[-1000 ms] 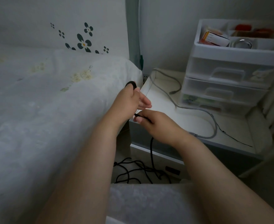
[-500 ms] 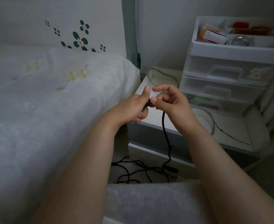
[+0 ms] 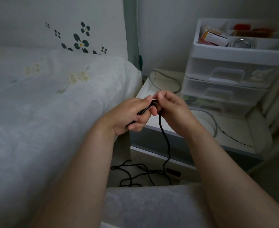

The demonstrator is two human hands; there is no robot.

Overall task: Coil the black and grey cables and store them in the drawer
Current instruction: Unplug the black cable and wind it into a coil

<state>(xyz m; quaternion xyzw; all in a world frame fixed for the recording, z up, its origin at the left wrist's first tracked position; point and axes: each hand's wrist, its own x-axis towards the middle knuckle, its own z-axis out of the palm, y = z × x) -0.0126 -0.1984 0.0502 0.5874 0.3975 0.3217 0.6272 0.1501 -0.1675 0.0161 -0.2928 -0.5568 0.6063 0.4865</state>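
The black cable (image 3: 164,137) is gripped in the curled left hand (image 3: 130,115) and pinched by the right hand (image 3: 171,109); its slack is trailed onto the floor. The grey cable (image 3: 212,120) is laid on the bedside table (image 3: 230,129), beside the plastic drawers (image 3: 226,83).

We are looking at a home bedroom: a bed (image 3: 45,104) at nine o'clock, a plastic drawer unit (image 3: 234,76) at two o'clock.

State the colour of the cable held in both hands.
Black: the cable hangs from the hands to the floor, clearest in the head view.
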